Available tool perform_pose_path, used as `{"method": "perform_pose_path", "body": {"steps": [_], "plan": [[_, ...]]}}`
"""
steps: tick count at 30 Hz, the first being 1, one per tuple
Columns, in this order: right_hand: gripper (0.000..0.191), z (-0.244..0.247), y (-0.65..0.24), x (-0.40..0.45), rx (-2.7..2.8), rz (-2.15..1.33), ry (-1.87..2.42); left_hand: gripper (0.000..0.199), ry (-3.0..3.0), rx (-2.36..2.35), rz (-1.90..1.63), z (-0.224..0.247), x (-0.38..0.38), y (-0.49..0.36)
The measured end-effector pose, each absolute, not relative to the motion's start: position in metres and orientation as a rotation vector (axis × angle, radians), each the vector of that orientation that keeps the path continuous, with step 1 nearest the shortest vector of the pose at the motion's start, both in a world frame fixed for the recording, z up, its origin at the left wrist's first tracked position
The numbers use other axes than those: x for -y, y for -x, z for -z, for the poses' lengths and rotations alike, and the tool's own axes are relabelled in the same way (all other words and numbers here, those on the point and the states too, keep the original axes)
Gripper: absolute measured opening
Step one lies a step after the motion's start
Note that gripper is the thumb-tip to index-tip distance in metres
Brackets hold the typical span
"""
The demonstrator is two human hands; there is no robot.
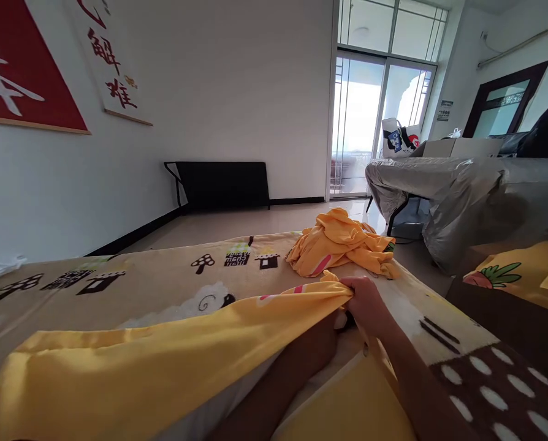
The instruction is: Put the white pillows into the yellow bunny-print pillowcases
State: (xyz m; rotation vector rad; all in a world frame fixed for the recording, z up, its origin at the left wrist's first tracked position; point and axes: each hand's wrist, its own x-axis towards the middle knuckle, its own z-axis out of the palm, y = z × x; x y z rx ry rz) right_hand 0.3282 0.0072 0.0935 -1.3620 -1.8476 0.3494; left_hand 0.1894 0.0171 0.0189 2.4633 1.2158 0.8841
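Note:
A long yellow cloth (173, 355) with pink marks stretches from the lower left to the middle of the head view. My right hand (365, 303) is closed around its gathered end. Just below, my left hand (337, 327) is closed at the same bunched part, its fingers mostly hidden by the cloth and the right hand. More yellow fabric (352, 398) hangs between and below my forearms. Beyond the hands, a crumpled orange-yellow cloth pile (341, 242) lies at the bed's far edge.
Beneath everything is a beige patterned blanket (163, 278) with a brown, white-dotted corner. A plastic-covered table (412, 177) with boxes and bags stands at right. Yellow pineapple-print fabric (522, 266) lies nearer. A folded black table or panel (223, 184) leans against the wall.

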Motion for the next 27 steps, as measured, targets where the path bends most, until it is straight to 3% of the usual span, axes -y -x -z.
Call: {"method": "perform_pose_path", "body": {"steps": [6,11,20,27], "plan": [[0.030,-0.091,-0.331,-0.011,1.693,-0.253,1.320,0.057,-2.455,-1.135,-0.852,-0.048,-0.004,-0.186],[0.043,-0.085,-0.333,-0.018,1.633,-0.381,1.318,0.046,-2.285,-1.467,-0.799,-0.038,-0.010,-0.182],[0.032,-0.078,-0.335,-0.025,1.676,-0.500,1.272,0.034,-2.317,-0.987,-1.049,-0.042,-0.009,-0.180],[0.023,-0.084,-0.336,-0.019,1.735,-0.575,1.319,0.041,-2.398,-1.136,-0.963,-0.036,-0.011,-0.180]]}}
